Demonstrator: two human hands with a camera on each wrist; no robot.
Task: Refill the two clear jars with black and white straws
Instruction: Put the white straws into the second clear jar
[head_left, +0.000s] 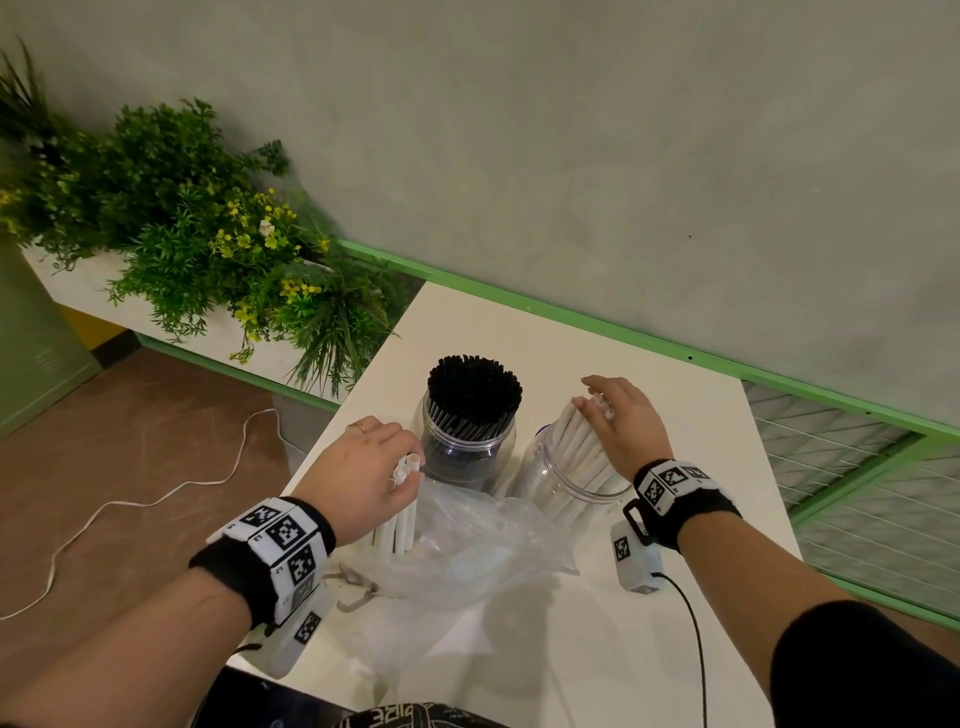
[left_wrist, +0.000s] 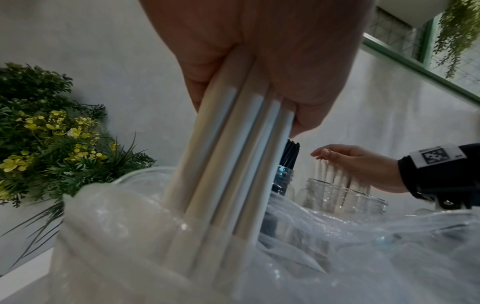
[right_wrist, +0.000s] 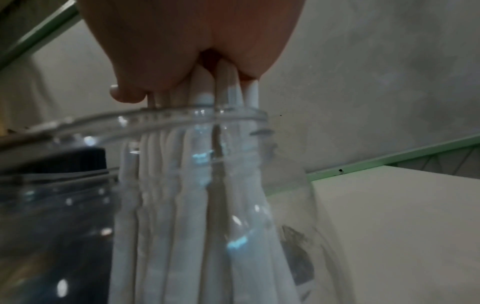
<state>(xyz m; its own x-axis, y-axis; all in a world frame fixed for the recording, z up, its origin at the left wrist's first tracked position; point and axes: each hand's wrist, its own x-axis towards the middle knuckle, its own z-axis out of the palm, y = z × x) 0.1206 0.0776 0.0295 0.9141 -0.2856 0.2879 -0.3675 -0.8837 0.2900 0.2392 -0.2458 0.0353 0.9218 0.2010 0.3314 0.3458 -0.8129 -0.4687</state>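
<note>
White table (head_left: 675, 415) against a grey wall: the clear jar of thin black straws (head_left: 470, 415) looks full. Right hand (head_left: 626, 421), fingers relaxed, steadies white paper straws (head_left: 576, 447) in the half-filled second clear jar (head_left: 571, 486); left hand (head_left: 363, 467) grips another white bundle (left_wrist: 228, 164) rising from the crumpled clear plastic bag (head_left: 483, 545).

Straw bottoms (left_wrist: 207, 257) hazy inside bag (left_wrist: 363, 236)

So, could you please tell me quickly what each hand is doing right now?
Left hand: closed around a bundle of white straws standing in the plastic bag.
Right hand: open, fingers resting on the straws in the right jar.
</note>
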